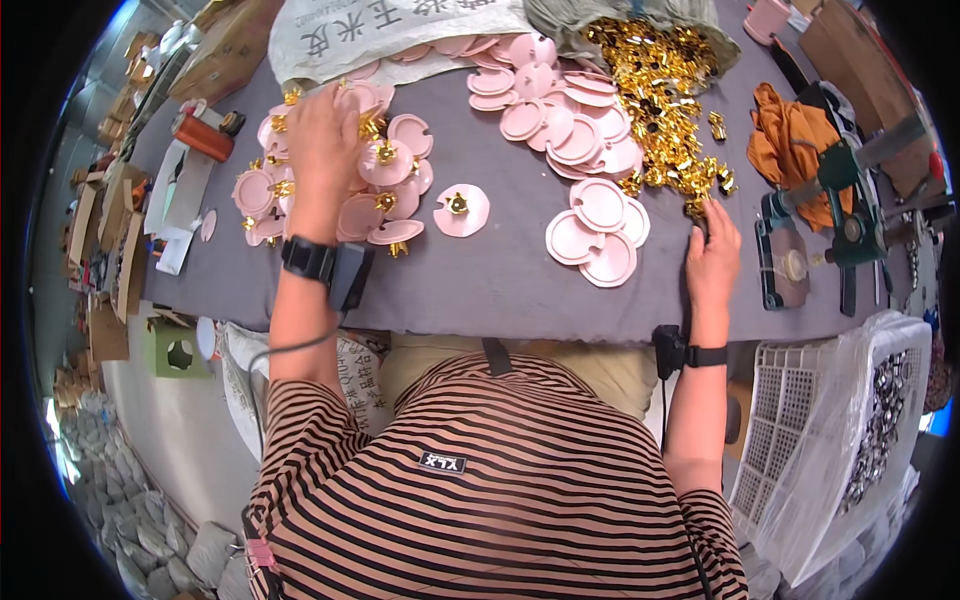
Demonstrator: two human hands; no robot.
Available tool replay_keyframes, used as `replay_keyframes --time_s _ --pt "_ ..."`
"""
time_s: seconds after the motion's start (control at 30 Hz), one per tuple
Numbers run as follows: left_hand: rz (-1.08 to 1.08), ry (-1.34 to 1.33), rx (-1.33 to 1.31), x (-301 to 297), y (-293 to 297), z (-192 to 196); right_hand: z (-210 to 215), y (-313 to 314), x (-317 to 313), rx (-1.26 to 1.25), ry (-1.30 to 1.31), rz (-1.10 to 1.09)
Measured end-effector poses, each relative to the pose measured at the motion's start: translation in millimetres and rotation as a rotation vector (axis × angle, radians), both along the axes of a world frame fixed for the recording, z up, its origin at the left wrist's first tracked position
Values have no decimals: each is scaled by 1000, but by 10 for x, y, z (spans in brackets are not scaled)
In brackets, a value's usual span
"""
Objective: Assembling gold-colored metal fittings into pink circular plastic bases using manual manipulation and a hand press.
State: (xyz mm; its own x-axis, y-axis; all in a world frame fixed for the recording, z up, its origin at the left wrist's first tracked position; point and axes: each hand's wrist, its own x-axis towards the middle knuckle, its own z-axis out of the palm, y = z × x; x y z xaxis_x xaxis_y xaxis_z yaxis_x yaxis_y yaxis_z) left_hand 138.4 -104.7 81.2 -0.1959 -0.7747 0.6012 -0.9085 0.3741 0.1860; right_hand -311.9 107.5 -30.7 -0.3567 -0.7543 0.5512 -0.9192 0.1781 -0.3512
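My left hand (pixel 325 145) reaches over a pile of pink round lids (pixel 386 163) with gold metal fittings on them, at the left of the table. Its back faces up and hides most of the fingers, so whether it grips a lid cannot be seen. One pink lid with a gold fitting (pixel 457 205) lies apart, right of that pile. At the right, my right hand (pixel 713 262) rests by the near edge of a heap of shiny gold fittings (pixel 660 120). Its fingers are stretched out, thumb apart, with the fingertips beside a gold piece (pixel 697 208).
Plain pink lids (pixel 603 205) lie stacked mid-table, below a larger spread reaching a white sack (pixel 400 35). A green hand press (pixel 850 205) and orange cloth (pixel 790 135) stand at the right. An orange-brown roll (pixel 205 137) lies far left. A lined white crate (pixel 800 430) holds metal parts.
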Motion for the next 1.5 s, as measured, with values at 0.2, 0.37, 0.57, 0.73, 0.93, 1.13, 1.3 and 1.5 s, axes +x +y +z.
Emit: replay_keyframes --time_s 0.2,0.37,0.57,0.73,0.93,1.13,1.3,1.5 --pt "-653 168 379 -1135 903 -662 -78 -27 -15 41 -185 -93" --pt "-800 -23 361 -1604 1275 -945 -90 -17 24 -51 -148 -98" --pt "-536 317 902 -1535 1237 -593 44 125 150 -198 -390 -85" --pt "-595 1057 1172 -1736 1296 -583 326 112 689 -347 -791 167" --pt "-705 1099 1194 -1851 1378 -661 462 116 1077 -250 -528 431" --pt "-645 834 1081 -1836 1430 -625 451 132 1104 -287 -361 478" --pt "-636 801 921 -1862 1452 -612 442 132 1160 -342 -330 482" --pt "-686 592 679 -1850 1625 -525 384 148 1214 -321 -418 412"
